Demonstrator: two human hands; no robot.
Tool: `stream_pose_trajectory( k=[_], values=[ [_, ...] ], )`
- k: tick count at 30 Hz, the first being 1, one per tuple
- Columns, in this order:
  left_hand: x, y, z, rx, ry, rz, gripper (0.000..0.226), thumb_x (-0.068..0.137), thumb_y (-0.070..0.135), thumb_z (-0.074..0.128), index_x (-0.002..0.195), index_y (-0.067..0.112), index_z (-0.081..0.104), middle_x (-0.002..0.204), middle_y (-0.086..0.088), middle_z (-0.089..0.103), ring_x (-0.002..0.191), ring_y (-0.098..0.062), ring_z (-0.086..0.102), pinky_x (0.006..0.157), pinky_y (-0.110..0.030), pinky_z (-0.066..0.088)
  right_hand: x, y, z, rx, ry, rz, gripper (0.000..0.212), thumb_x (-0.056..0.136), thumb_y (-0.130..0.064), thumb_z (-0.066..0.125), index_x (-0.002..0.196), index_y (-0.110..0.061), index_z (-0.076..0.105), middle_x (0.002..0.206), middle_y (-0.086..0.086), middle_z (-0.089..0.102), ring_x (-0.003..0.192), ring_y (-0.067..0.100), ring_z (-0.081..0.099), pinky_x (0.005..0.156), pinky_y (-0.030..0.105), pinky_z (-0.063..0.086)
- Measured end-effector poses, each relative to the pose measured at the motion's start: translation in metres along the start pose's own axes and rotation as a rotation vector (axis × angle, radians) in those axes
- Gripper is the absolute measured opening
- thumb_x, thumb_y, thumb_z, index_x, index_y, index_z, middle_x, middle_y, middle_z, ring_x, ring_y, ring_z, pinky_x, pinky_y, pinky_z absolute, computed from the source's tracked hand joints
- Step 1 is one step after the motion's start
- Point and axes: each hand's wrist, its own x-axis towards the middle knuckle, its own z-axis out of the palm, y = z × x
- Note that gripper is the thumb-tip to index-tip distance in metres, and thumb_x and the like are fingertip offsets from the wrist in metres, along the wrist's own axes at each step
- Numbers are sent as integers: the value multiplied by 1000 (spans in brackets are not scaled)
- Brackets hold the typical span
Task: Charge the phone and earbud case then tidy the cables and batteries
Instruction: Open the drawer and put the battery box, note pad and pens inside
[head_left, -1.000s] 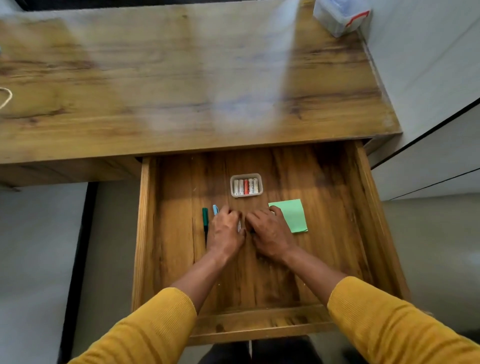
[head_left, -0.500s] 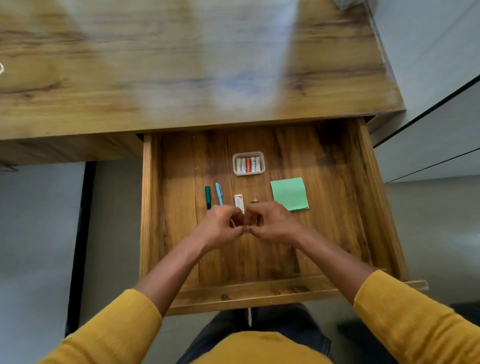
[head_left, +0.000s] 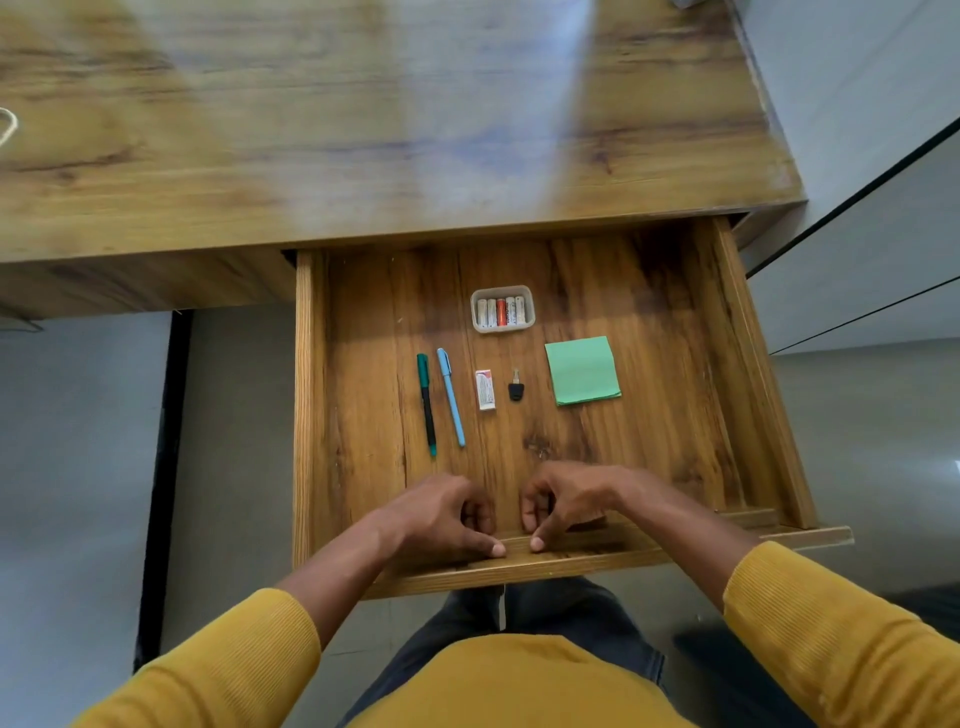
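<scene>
Both hands are now pulling back from the row of small items to the near edge of the open wooden drawer (head_left: 311, 415): a second ago they were working among the pens and the eraser, and now the left hand (head_left: 441, 514) and right hand (head_left: 569, 501) are resting on the drawer's front rail, fingers curled over it with the thumbs lying on its top, gripping nothing else. That is suggesting the arranging is finished and the drawer is probably about to be pushed shut. The batteries (head_left: 501, 312), four pale and one orange, are lying side by side in a small clear plastic tray (head_left: 530, 296) towards the back of the drawer. In front of the tray are sitting a dark green pen (head_left: 426, 402), a light blue pen (head_left: 450, 397), a small white eraser with a red end (head_left: 484, 389), a small black-headed key (head_left: 515, 386) and a green sticky-note pad (head_left: 583, 370), each apart from its neighbours. Print is showing on the eraser sleeve and on the batteries, but it is too small to read. Only a loop of pale cable (head_left: 7, 124) is peeking in at the left edge of the wooden counter (head_left: 363, 156); no phone or earbud case is appearing in view.
</scene>
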Motion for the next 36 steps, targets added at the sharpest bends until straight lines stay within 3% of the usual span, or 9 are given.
stream_pose_trajectory(
  k=[10,14,18,22,25,32,36],
  values=[
    [9,1,-12,77,9,37,35,81,64,79,96,33,70,94,13,69,85,-7,65,73,-28,58,-4,-7,-2,-17,108,-44,18,86,-35,82,97,-24,73,105,-1,71,96,18,66,89,42,59],
    [13,5,-25,129,87,20,35,81,65,79,98,36,69,97,15,66,88,-6,62,69,-23,50,-6,-7,-13,36,182,-64,13,87,-32,81,94,-25,73,103,-2,71,96,18,67,91,46,60],
    [12,14,-43,135,208,3,32,83,62,79,99,37,68,99,17,63,91,-5,61,75,-25,54,-7,-13,-34,49,238,-50,12,87,-31,81,94,-26,73,104,-6,69,99,14,67,93,43,59],
    [10,19,-67,57,151,32,38,83,73,72,99,38,70,101,17,66,93,-4,63,82,-31,59,-6,-21,-57,54,277,-27,10,87,-28,82,93,-25,74,102,-5,72,98,14,68,95,44,59],
    [8,24,-87,44,151,38,48,75,76,78,103,38,70,104,16,67,95,-4,64,86,-35,60,-4,-26,-73,42,324,-7,10,85,-28,85,91,-24,77,98,-4,74,96,14,69,94,44,60],
    [7,48,-120,391,343,26,57,66,81,79,106,43,66,104,21,61,99,-5,57,83,-34,56,-13,-44,-102,-60,561,3,19,81,-37,88,93,-34,74,101,-12,67,93,9,63,82,34,57],
    [10,52,-134,491,442,52,69,66,85,76,123,48,62,127,20,55,121,-11,51,91,-37,52,-31,-52,-121,-48,568,-142,32,79,-48,88,104,-41,68,111,-12,64,104,11,61,85,33,53]
  ],
)
